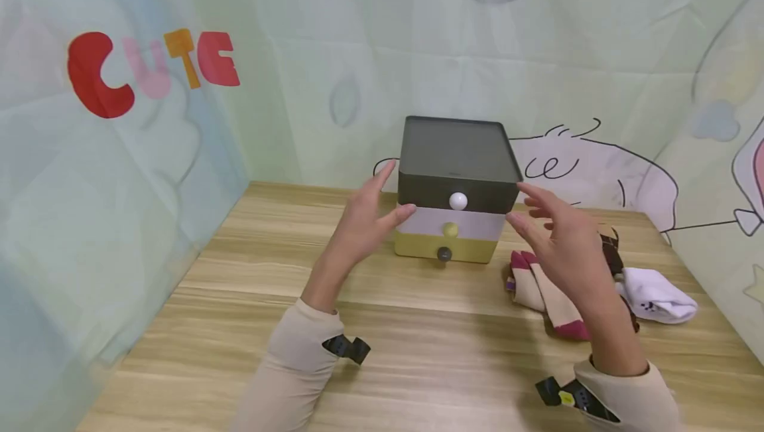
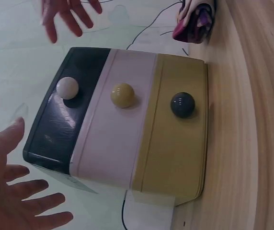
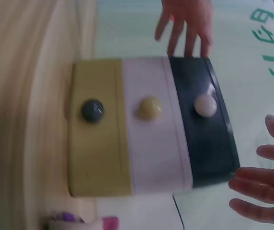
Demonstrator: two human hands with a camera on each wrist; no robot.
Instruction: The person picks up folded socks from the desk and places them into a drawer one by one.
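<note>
A small three-drawer box [image 1: 459,146] stands on the wooden table, dark on top, pale pink in the middle and mustard yellow below. Each drawer front carries one round knob: a white knob [image 2: 67,88], a yellow knob [image 2: 122,95] and a dark knob [image 2: 182,105]. All drawers look closed. Beside the box's left side my left hand [image 1: 363,223] is held up with its fingers spread. My right hand [image 1: 564,239] is raised at the right side, fingertips near the box's upper right corner in the head view. Neither hand holds anything.
To the right on the wooden table [image 1: 239,306] lie cream socks with dark pink toes and heels [image 1: 552,296], a folded white sock [image 1: 656,294] and a dark brown item [image 1: 611,253] partly hidden behind the right hand. A printed cloth [image 1: 334,40] hangs close behind the box.
</note>
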